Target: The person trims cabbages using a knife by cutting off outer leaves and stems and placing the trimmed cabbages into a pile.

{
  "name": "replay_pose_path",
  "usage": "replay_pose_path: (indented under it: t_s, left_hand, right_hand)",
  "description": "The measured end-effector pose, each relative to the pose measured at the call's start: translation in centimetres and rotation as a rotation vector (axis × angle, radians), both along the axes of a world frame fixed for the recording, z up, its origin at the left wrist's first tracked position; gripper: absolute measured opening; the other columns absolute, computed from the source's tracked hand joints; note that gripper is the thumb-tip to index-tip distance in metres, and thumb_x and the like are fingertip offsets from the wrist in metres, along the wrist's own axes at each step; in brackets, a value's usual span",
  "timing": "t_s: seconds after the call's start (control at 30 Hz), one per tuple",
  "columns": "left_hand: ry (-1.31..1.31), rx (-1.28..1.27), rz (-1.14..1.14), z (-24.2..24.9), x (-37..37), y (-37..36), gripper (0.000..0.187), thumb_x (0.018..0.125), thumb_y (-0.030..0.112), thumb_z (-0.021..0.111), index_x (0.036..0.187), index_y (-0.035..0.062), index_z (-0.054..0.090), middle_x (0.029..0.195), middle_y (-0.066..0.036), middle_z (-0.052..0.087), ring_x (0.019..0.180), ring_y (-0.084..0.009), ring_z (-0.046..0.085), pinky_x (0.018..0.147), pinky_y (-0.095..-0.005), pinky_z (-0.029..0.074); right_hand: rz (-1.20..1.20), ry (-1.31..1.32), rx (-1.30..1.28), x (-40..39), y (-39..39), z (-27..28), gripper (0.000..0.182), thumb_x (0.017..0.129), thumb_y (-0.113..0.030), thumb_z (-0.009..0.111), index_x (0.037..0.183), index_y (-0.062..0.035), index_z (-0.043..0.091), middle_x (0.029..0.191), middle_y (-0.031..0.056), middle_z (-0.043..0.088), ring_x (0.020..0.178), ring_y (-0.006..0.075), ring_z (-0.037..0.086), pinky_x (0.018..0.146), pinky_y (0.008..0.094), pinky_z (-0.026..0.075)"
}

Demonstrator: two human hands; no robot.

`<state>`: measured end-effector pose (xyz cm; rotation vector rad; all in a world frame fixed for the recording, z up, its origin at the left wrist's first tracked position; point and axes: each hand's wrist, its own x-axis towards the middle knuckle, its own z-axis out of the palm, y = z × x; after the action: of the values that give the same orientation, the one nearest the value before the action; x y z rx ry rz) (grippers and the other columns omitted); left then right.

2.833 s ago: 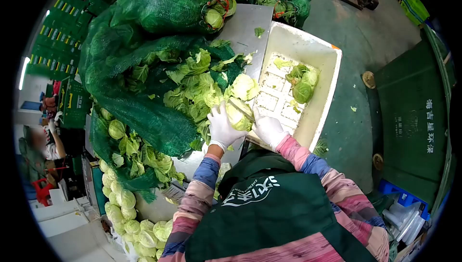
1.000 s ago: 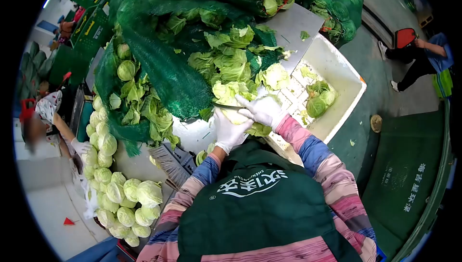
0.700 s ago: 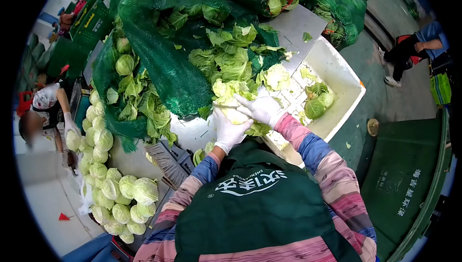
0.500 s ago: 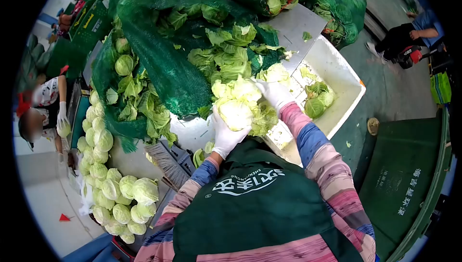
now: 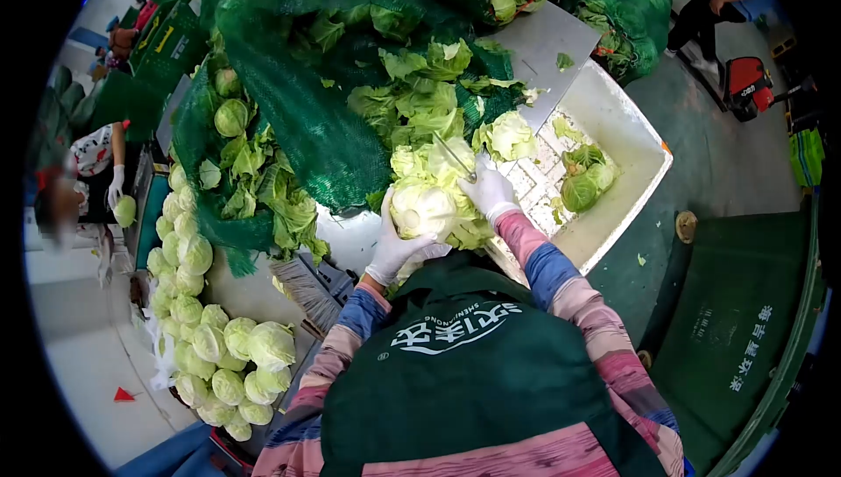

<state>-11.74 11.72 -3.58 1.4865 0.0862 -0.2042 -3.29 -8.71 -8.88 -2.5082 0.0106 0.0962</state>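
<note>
In front of my apron a pale cabbage [image 5: 424,207] rests in my left hand [image 5: 399,249], whose gloved fingers curl round its left and lower side. My right hand [image 5: 491,191], also gloved, is closed on a knife [image 5: 452,155]; its thin blade points up and left over the cabbage's loosened leaves. The handle is hidden in the fist. Beyond the cabbage lie loose green leaves [image 5: 420,107]. A pale leafy piece [image 5: 508,135] sits just above my right hand.
At right stands a white bin [image 5: 626,205] holding a green cabbage [image 5: 585,181]. Trimmed cabbages [image 5: 210,346] are piled at left, near a brush [image 5: 308,293]. Green mesh sacks [image 5: 307,118] fill the back. A co-worker [image 5: 92,157] is at far left; another person [image 5: 710,26] is upper right.
My right hand has drawn slightly down and left, and the knife blade now shows above the cabbage. The cabbage has turned in my left hand. The person at upper right has moved farther back.
</note>
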Motion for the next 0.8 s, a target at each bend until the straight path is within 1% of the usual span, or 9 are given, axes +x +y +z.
replay_pose_path:
  t_s: [0.07,0.13,0.17,0.33,0.4,0.47,0.57,0.7,0.8]
  left_hand:
    - [-0.04,0.117,-0.002,0.2,-0.3,-0.4,0.112,0.062,0.01,0.085,0.149,0.0082,0.013,0.143,-0.016,0.035,0.132,-0.0263,0.038,0.109,-0.0381,0.035]
    - [-0.005,0.088,-0.016,0.8,-1.2,0.0,0.112,0.062,0.01,0.085,0.149,0.0084,0.014,0.144,-0.015,0.034,0.133,-0.0264,0.037,0.11,-0.0381,0.034]
    - [0.025,0.061,-0.034,1.2,-1.5,0.3,0.112,0.062,0.011,0.085,0.149,0.0086,0.014,0.145,-0.014,0.034,0.133,-0.0264,0.037,0.11,-0.0382,0.033]
    - [0.018,0.249,-0.107,0.4,-4.2,4.2,0.112,0.064,0.012,0.086,0.15,0.0087,0.013,0.146,-0.014,0.033,0.133,-0.0259,0.038,0.108,-0.0389,0.036]
    - [0.051,0.119,-0.119,0.7,-4.1,4.0,0.11,0.066,0.014,0.085,0.15,0.009,0.013,0.146,-0.013,0.034,0.133,-0.026,0.038,0.109,-0.0389,0.035]
    - [0.03,0.105,-0.111,1.4,-3.8,2.6,0.105,0.069,0.015,0.083,0.149,0.0067,0.015,0.144,-0.014,0.036,0.132,-0.0254,0.039,0.109,-0.0377,0.035]
    - [0.012,0.244,0.164,-0.1,-2.5,-0.1,0.087,0.076,0.016,0.079,0.143,0.0028,0.025,0.136,-0.016,0.043,0.125,-0.0242,0.045,0.105,-0.0358,0.039]
    - [0.154,0.087,0.232,-1.8,-1.3,0.5,0.087,0.073,0.015,0.081,0.141,0.0024,0.028,0.133,-0.015,0.046,0.121,-0.0239,0.048,0.1,-0.0327,0.043]
    - [0.219,-0.066,0.229,-1.5,-1.7,1.4,0.084,0.074,0.01,0.079,0.141,0.0072,0.029,0.133,-0.015,0.046,0.122,-0.0252,0.048,0.098,-0.0367,0.046]
  right_hand:
    - [0.0,-0.12,-0.032,-0.1,0.0,0.1,0.062,0.081,-0.042,0.066,0.127,-0.0027,0.054,0.096,0.0203,0.067,0.088,0.0369,0.065,0.075,0.0456,0.052]
    - [-0.069,0.213,-0.072,-0.5,-0.5,0.9,0.061,0.081,-0.043,0.064,0.127,-0.0048,0.053,0.09,0.0188,0.068,0.084,0.0366,0.066,0.074,0.046,0.051]
    - [-0.066,0.209,-0.068,-0.4,-1.2,0.1,0.057,0.082,-0.043,0.063,0.123,-0.005,0.055,0.084,0.0179,0.069,0.08,0.0359,0.066,0.073,0.0456,0.052]
    - [-0.129,0.258,-0.075,-0.6,-4.1,-0.6,0.05,0.082,-0.042,0.063,0.11,-0.0017,0.058,0.087,0.0216,0.068,0.083,0.0378,0.066,0.075,0.0446,0.052]
    - [-0.102,0.33,-0.099,-1.0,-3.8,0.1,0.063,0.082,-0.047,0.063,0.121,0.0018,0.053,0.088,0.0206,0.068,0.083,0.0351,0.067,0.075,0.041,0.053]
    - [-0.1,0.122,0.423,-2.7,-2.5,1.6,0.092,0.08,-0.055,0.063,0.142,0.0036,0.029,0.086,0.0215,0.068,0.078,0.0346,0.067,0.07,0.0384,0.053]
    - [0.109,0.249,0.348,-4.4,0.0,5.1,0.123,0.076,-0.064,0.064,0.147,-0.0002,-0.014,0.086,0.0266,0.066,0.071,0.038,0.066,0.065,0.0381,0.053]
    - [0.117,0.121,0.297,-5.4,1.4,1.9,0.12,0.077,-0.049,0.071,0.148,-0.0047,-0.014,0.089,0.0276,0.065,0.078,0.0378,0.066,0.07,0.0377,0.052]
    - [0.194,-0.29,0.448,-5.2,0.8,1.4,0.117,0.075,-0.028,0.076,0.151,-0.0127,-0.012,0.088,0.0263,0.065,0.075,0.036,0.065,0.07,0.0374,0.051]
